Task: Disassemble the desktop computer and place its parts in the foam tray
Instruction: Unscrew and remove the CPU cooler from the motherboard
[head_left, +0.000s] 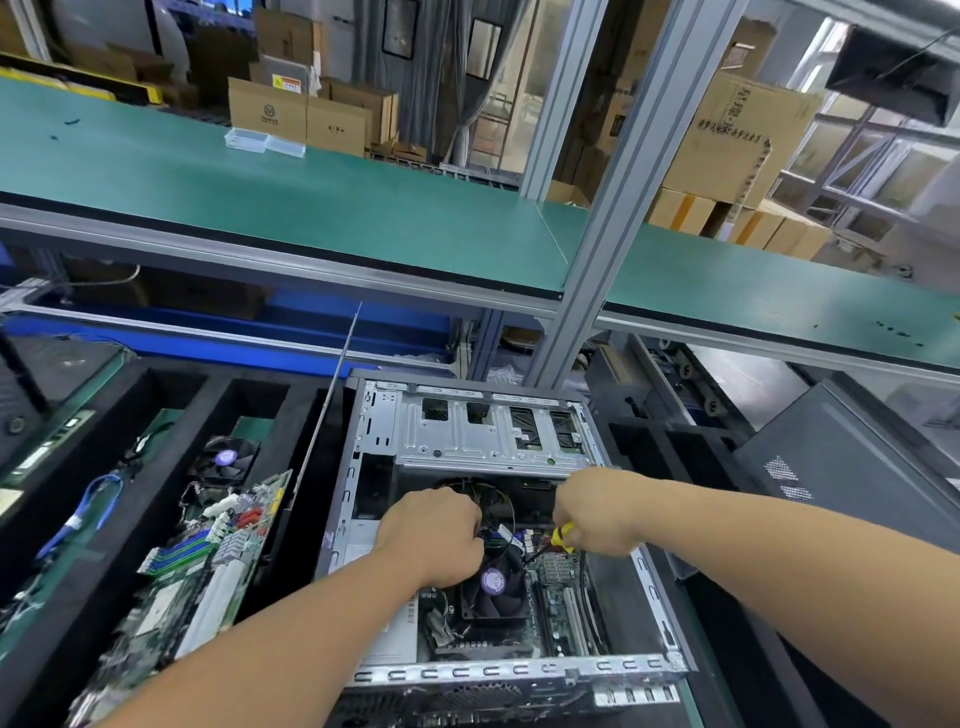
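An open desktop case (363, 519) lies on its side in front of me, its silver drive cage (488, 431) at the far end. Inside sits a black CPU fan with a purple label (493, 582) on the motherboard (558, 597). My left hand (431, 535) reaches into the case just above the fan, fingers curled down; what it touches is hidden. My right hand (597, 514) grips a yellow-and-black screwdriver (561, 535) pointing down at the board. The black foam tray (156, 395) lies to the left, holding another motherboard (208, 561), a fan (226, 457) and a blue cable (88, 504).
A dark side panel (841, 467) leans at the right. A second black foam tray (660, 441) sits behind the case's right side. A green conveyor shelf (311, 197) runs overhead on aluminium posts (613, 208). Cardboard boxes (737, 135) stand beyond it.
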